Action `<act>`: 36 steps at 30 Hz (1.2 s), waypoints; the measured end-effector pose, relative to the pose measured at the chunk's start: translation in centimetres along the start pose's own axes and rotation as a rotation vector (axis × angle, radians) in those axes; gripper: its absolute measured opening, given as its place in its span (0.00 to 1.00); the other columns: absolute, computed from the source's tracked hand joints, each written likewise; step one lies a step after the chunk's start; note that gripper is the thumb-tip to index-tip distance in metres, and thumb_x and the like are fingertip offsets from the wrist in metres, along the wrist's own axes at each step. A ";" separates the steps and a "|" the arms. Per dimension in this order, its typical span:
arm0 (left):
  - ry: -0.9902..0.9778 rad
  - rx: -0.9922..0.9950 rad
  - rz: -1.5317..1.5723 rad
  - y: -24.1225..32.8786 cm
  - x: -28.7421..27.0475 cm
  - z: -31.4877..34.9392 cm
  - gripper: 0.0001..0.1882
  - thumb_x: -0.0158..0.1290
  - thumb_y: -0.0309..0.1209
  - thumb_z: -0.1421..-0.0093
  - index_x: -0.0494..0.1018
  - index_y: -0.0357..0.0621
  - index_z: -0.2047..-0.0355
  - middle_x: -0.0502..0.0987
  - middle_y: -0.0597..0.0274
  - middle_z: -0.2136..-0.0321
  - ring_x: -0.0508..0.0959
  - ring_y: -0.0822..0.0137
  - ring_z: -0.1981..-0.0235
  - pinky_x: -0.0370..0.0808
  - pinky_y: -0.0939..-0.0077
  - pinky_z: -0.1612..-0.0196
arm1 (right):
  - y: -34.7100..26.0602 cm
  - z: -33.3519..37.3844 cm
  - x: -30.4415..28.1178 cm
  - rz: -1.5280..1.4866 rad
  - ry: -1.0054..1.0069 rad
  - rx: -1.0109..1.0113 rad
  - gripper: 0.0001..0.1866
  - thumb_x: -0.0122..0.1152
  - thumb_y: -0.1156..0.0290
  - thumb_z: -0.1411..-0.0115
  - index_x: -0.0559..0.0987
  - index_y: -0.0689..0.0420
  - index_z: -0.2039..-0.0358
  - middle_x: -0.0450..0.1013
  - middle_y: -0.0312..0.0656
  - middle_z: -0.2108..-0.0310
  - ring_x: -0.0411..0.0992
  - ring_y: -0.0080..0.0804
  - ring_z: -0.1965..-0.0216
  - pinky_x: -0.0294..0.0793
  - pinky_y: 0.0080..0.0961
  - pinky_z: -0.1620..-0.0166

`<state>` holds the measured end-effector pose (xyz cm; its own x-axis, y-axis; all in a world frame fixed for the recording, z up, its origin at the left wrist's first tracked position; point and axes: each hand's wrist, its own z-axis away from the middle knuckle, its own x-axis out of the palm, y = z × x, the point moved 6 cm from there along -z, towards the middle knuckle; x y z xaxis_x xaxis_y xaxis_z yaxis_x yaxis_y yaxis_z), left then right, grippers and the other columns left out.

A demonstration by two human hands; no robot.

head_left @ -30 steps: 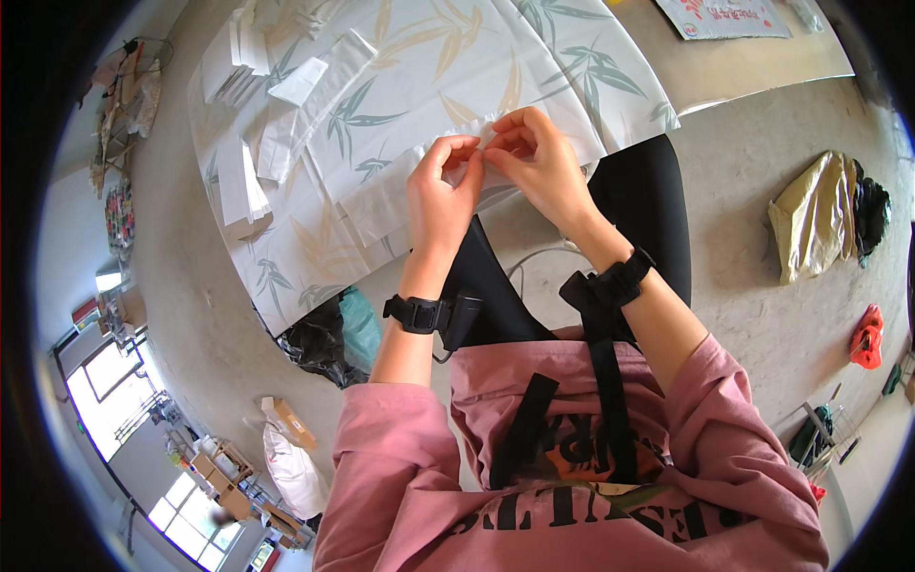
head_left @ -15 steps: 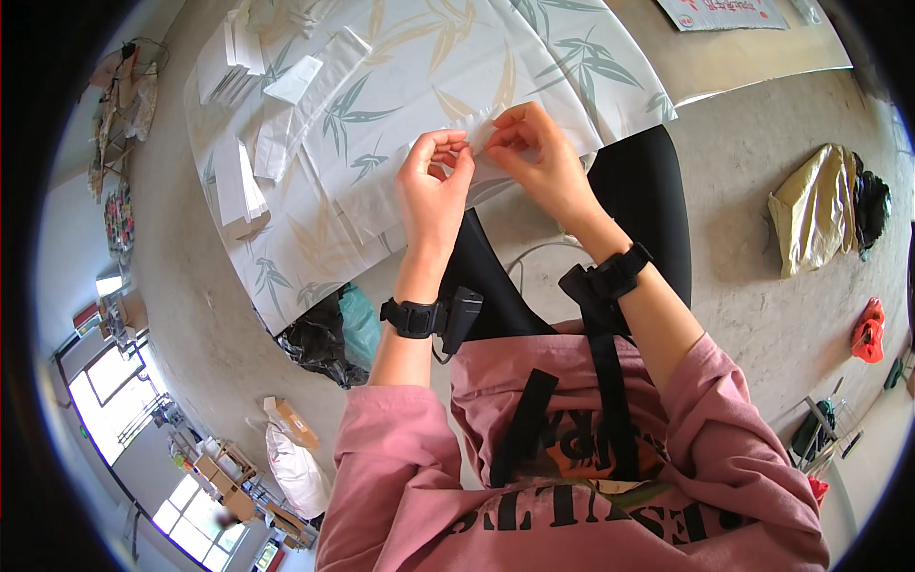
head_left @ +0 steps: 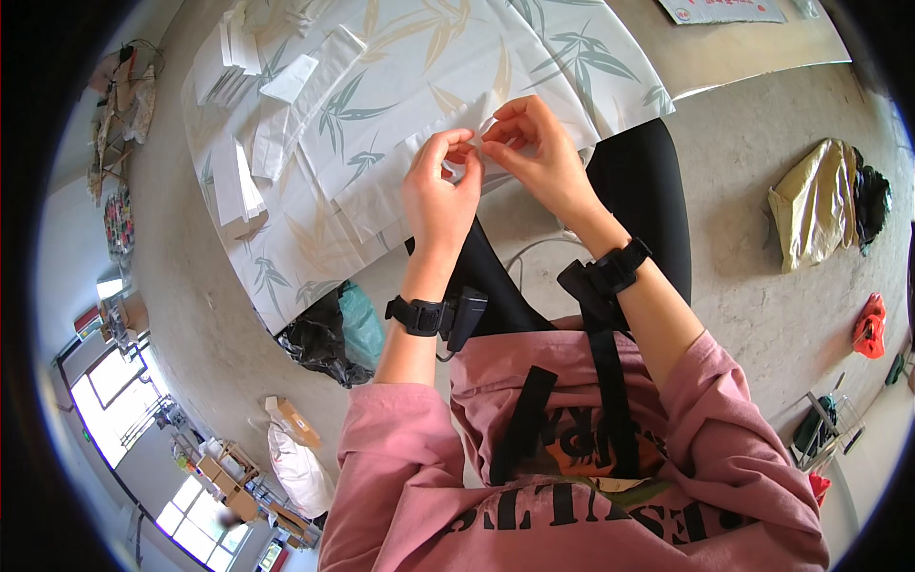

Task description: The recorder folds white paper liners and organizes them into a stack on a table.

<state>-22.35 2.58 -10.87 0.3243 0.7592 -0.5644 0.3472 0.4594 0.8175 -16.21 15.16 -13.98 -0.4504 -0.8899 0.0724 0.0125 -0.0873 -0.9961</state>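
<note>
A thin, whitish, see-through film [head_left: 386, 205], which looks like a flat plastic bag, lies along the near edge of the table. My left hand [head_left: 443, 186] has thumb and forefinger curled together at its upper right end. Close by on the right, my right hand [head_left: 538, 153] pinches a pale bit of the same film between thumb and fingers. The fingertips of both hands nearly meet. What exactly lies between them is small and hard to make out against the white cloth.
The table wears a white leaf-patterned cover [head_left: 419, 48]. Folded white card pieces [head_left: 229, 62] and a white stack [head_left: 235, 186] lie at its left, beside another long whitish bag [head_left: 324, 86]. Black and teal plastic bags [head_left: 357, 324] sit below the table. A gold bag [head_left: 815, 205] is on the floor at right.
My left hand has shifted slightly right and closer to the right hand. The right hand has risen a little, and the pale film between the fingers has moved with them.
</note>
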 end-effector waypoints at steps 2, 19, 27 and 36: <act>-0.003 0.124 -0.095 0.9 -0.1 -0.1 0.10 0.55 0.21 0.47 0.76 0.43 0.63 0.79 0.65 0.70 0.77 0.73 0.69 0.70 0.78 0.68 | 0.0 0.0 -0.1 -0.007 0.006 -0.018 0.15 0.61 0.76 0.48 0.68 0.62 0.61 0.75 0.41 0.69 0.73 0.26 0.67 0.71 0.22 0.59; -0.058 0.234 -0.131 2.4 0.1 -2.4 0.15 0.58 0.23 0.50 0.73 0.46 0.60 0.81 0.67 0.69 0.79 0.65 0.66 0.75 0.71 0.66 | 0.7 -0.1 -0.6 -0.040 0.062 -0.002 0.14 0.59 0.78 0.46 0.68 0.63 0.60 0.75 0.43 0.68 0.72 0.26 0.66 0.72 0.23 0.59; -0.051 0.332 -0.210 2.4 0.3 -2.4 0.15 0.57 0.21 0.50 0.73 0.46 0.61 0.80 0.68 0.73 0.79 0.67 0.71 0.75 0.72 0.68 | 0.3 0.0 -0.6 -0.028 0.061 0.003 0.13 0.59 0.78 0.46 0.68 0.63 0.61 0.74 0.42 0.68 0.72 0.25 0.66 0.72 0.23 0.60; -0.047 0.252 -0.179 1.9 0.3 -2.3 0.16 0.57 0.21 0.49 0.71 0.46 0.59 0.79 0.68 0.74 0.79 0.68 0.74 0.74 0.74 0.71 | 0.5 0.1 -0.9 -0.036 0.092 0.024 0.16 0.61 0.76 0.46 0.67 0.64 0.59 0.75 0.42 0.69 0.70 0.23 0.70 0.72 0.20 0.63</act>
<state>-23.58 4.78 -9.19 0.2766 0.6515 -0.7065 0.6077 0.4510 0.6537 -15.73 15.89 -14.54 -0.5310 -0.8412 0.1020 0.0161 -0.1303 -0.9913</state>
